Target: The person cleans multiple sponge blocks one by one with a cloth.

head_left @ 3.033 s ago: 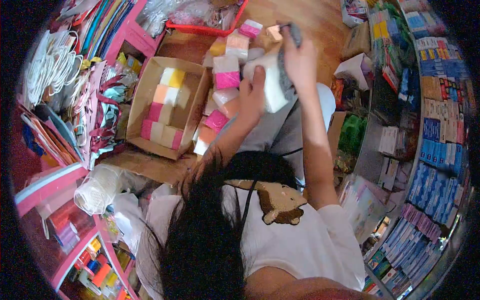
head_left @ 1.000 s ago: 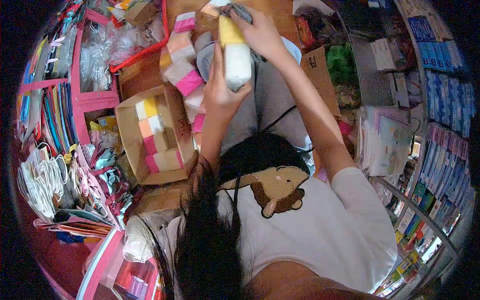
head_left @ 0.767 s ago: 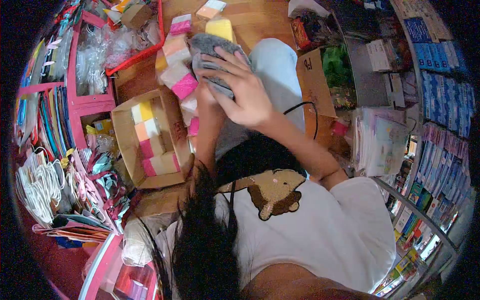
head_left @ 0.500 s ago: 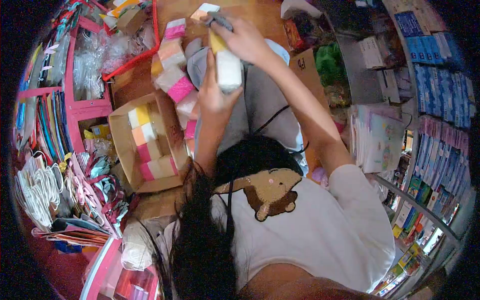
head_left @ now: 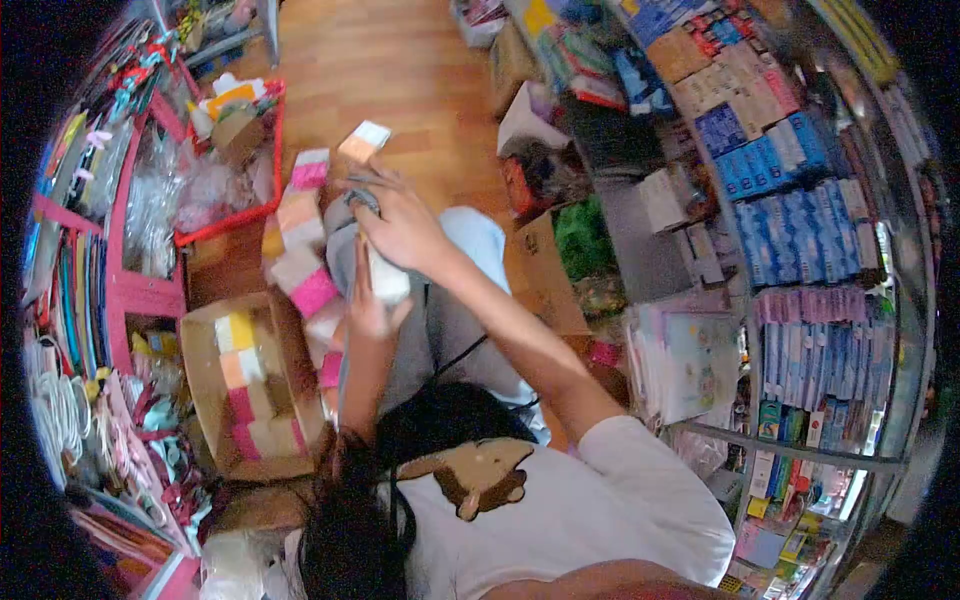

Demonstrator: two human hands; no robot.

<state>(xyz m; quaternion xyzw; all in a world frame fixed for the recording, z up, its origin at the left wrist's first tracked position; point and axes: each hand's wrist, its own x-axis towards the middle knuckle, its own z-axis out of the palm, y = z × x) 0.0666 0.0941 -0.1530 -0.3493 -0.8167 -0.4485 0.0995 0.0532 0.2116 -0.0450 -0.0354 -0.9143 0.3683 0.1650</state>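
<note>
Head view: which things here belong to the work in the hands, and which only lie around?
In use:
left hand holding white block
right hand pressing grey cloth on the block
loose blocks
box with blocks inside

Lying about:
red basket
shelf goods
paper bags

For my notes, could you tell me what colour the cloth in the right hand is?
Grey: the cloth shows best in the head view.
</note>
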